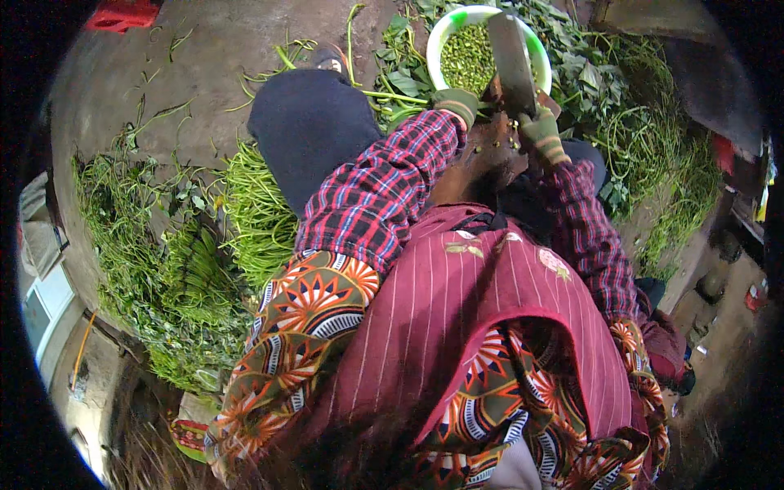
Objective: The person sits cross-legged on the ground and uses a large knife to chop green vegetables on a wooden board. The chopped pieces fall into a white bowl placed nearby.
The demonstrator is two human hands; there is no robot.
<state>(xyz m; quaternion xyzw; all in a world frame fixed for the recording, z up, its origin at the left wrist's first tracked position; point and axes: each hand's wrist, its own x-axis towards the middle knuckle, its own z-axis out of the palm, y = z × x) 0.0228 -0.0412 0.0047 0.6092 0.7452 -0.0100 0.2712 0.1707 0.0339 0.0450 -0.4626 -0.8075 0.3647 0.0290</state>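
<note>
My left hand [456,103], in a green glove, is closed around long green stems [401,98] that trail off to the left. My right hand [542,131], gloved as well, grips a broad-bladed cleaver [513,61] whose blade points away from me. Under the blade lies a brown wooden board [490,147] with small cut green bits scattered on it. Just beyond the hands stands a white and green basin [436,52] holding many chopped green pieces [468,55]; the blade hides part of it.
Leafy vines [588,79] lie around the basin and down the right side. To the left are a heap of bright green stems [260,214] and more piled greens [184,269]. My knee [312,122] is beside my left arm. Another person [667,349] is at the lower right.
</note>
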